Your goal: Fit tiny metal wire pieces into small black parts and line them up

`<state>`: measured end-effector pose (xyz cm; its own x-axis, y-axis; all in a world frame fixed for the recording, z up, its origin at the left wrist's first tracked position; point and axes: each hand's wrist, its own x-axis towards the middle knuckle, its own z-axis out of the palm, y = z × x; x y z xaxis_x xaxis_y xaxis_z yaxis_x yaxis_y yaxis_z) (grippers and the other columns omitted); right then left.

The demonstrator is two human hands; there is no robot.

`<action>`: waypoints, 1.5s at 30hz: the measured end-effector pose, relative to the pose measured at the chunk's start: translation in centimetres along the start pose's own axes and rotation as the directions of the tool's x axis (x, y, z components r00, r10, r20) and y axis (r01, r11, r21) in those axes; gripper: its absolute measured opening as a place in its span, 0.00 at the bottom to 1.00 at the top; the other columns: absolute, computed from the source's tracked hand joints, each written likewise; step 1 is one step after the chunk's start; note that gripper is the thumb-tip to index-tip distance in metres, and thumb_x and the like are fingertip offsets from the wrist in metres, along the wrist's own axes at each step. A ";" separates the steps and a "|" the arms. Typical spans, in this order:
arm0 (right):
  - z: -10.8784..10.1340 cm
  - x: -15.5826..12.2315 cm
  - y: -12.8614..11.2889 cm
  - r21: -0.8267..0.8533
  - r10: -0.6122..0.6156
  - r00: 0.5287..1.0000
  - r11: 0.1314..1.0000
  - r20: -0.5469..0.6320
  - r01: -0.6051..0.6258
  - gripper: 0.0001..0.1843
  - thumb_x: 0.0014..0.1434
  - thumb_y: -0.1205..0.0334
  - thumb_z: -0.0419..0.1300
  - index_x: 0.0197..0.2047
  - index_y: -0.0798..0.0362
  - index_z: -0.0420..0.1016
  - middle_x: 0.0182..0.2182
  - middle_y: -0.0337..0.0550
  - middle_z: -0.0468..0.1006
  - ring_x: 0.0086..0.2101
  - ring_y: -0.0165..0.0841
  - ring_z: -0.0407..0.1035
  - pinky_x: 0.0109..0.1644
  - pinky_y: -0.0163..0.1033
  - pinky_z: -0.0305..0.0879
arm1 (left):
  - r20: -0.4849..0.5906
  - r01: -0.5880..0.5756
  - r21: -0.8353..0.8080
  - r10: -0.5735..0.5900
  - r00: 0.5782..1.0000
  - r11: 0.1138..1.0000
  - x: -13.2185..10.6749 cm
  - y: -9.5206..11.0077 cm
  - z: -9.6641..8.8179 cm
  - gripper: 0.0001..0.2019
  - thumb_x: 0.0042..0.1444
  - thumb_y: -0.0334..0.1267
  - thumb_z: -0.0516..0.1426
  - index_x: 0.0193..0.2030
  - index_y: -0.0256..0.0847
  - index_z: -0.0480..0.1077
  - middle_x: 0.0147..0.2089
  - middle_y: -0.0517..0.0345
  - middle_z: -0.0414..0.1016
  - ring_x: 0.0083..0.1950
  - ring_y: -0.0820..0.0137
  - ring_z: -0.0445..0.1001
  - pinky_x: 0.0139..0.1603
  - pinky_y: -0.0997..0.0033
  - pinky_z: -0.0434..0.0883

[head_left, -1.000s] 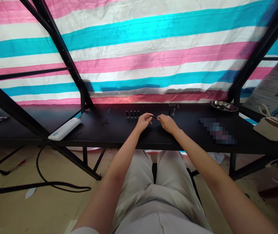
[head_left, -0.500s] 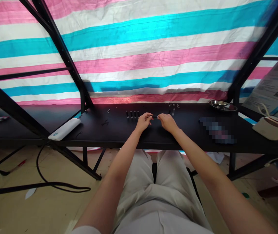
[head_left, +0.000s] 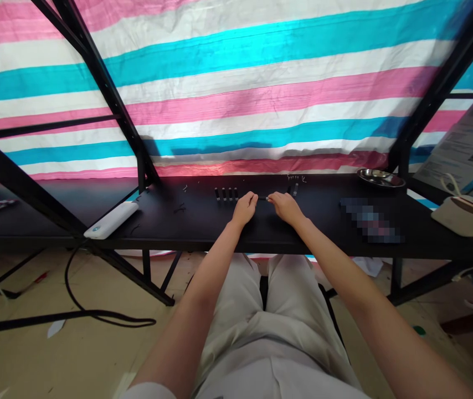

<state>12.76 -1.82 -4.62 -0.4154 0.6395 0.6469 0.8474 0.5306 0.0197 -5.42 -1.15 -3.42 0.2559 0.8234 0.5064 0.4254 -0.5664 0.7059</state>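
Note:
My left hand (head_left: 245,209) and my right hand (head_left: 285,207) meet over the middle of the black tabletop (head_left: 186,224), fingers pinched. Between them is a small dark rod (head_left: 262,198), lying level, one end in each hand; its exact kind is too small to make out. Just beyond my left hand stands a row of several small black cylinders (head_left: 226,194) with pale lower ends. A pale-ended piece (head_left: 295,189) of similar size lies past my right hand, beside a darker one. Farther back are several tiny white bits (head_left: 296,178).
A white power bank-like block (head_left: 112,220) sits on the left, near thin black scraps (head_left: 179,208). At the right are a shiny metal dish (head_left: 381,178), a blurred-out item (head_left: 371,220) and a beige pouch (head_left: 461,217) with a strap. Black frame posts (head_left: 109,91) flank the table.
My left fingers have closed more tightly around their end of the small dark rod. My right hand stays nearly where it was, and the view has shifted very slightly.

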 end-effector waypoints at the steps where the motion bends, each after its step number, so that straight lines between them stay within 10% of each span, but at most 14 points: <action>1: 0.0 0.0 0.1 0.007 0.003 1.000 1.000 -0.001 -0.003 0.20 0.67 0.59 0.39 0.42 0.55 0.70 0.35 0.48 0.75 0.34 0.34 0.67 0.38 0.38 0.52 | -0.003 0.003 0.007 -0.003 1.000 1.000 0.0 0.0 0.0 0.16 0.62 0.43 0.46 0.25 0.39 0.60 0.22 0.64 0.61 0.25 0.76 0.62 0.31 0.77 0.61; 33: -0.1 -0.3 0.3 0.020 -0.023 1.000 1.000 0.009 0.023 0.14 0.64 0.59 0.46 0.40 0.56 0.71 0.37 0.47 0.74 0.35 0.32 0.66 0.37 0.37 0.53 | -0.072 0.015 0.094 -0.008 0.997 0.995 0.1 -0.7 0.2 0.19 0.60 0.47 0.47 0.22 0.39 0.59 0.20 0.65 0.59 0.23 0.77 0.59 0.29 0.76 0.57; 45: -0.3 -0.4 0.2 -0.028 0.082 0.996 0.996 -0.023 -0.083 0.15 0.64 0.60 0.45 0.40 0.56 0.70 0.35 0.48 0.73 0.32 0.33 0.65 0.37 0.37 0.53 | -0.064 0.000 0.239 0.016 0.998 0.971 0.2 -1.0 0.3 0.09 0.58 0.41 0.52 0.40 0.39 0.69 0.30 0.59 0.72 0.30 0.73 0.68 0.32 0.75 0.63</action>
<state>13.19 -2.19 -4.66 -0.3365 0.6680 0.6638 0.8879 0.4599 -0.0128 -5.57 -0.41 -4.16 0.2069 0.8105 0.5480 0.6205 -0.5418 0.5669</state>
